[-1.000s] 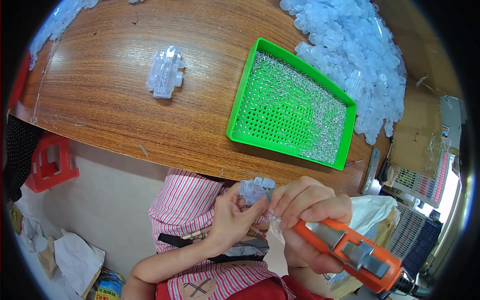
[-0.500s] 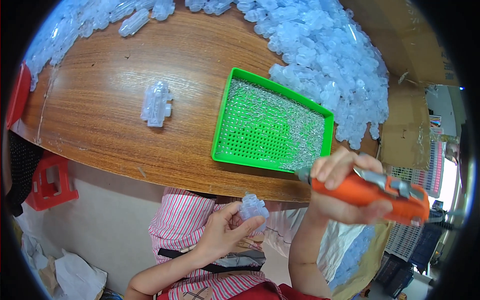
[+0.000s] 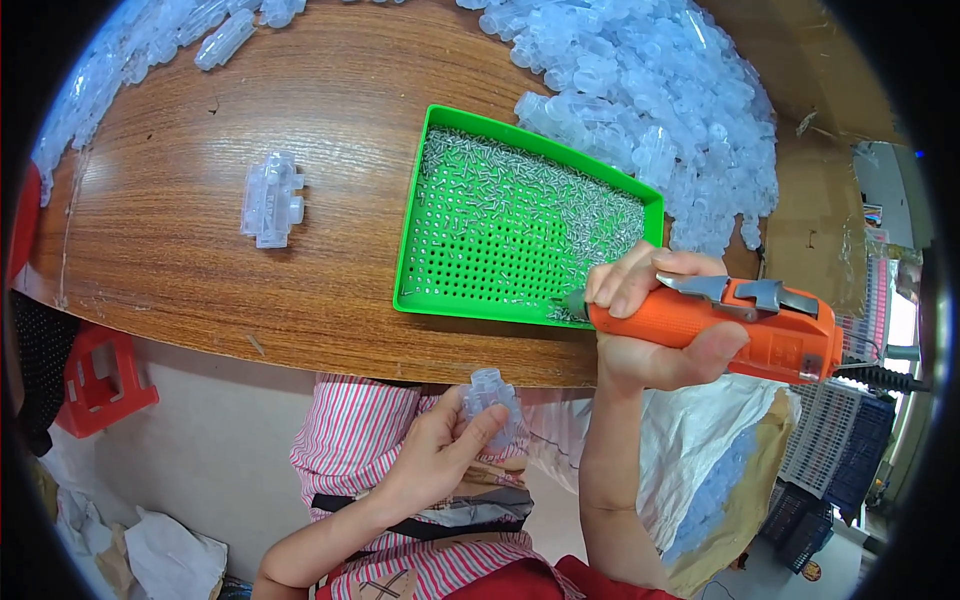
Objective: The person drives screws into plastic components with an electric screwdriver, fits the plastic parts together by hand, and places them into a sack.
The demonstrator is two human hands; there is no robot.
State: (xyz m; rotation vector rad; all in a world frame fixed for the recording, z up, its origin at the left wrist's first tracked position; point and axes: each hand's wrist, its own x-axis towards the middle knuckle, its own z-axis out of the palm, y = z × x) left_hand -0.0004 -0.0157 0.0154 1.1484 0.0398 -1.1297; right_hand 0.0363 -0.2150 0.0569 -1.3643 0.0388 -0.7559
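Near the table's front edge, my left hand is closed on a clear plastic housing, held between thumb and fingers. My right hand is wrapped round an orange electric screwdriver with metal clips on its side and a black cord behind. Its tip reaches over the front right part of a green perforated tray, in among small silver screws. Whether a screw sits on the tip is too small to tell. Another clear plastic housing lies on the table left of the tray.
A large heap of clear plastic parts covers the table's back right, with more parts along the back left. Cardboard stands at the right. A red stool is below the table on the left.
The screwdriver has moved left and down, and its tip has gone from the tray's front corner to the screws inside. My left hand still holds the housing, shifted slightly.
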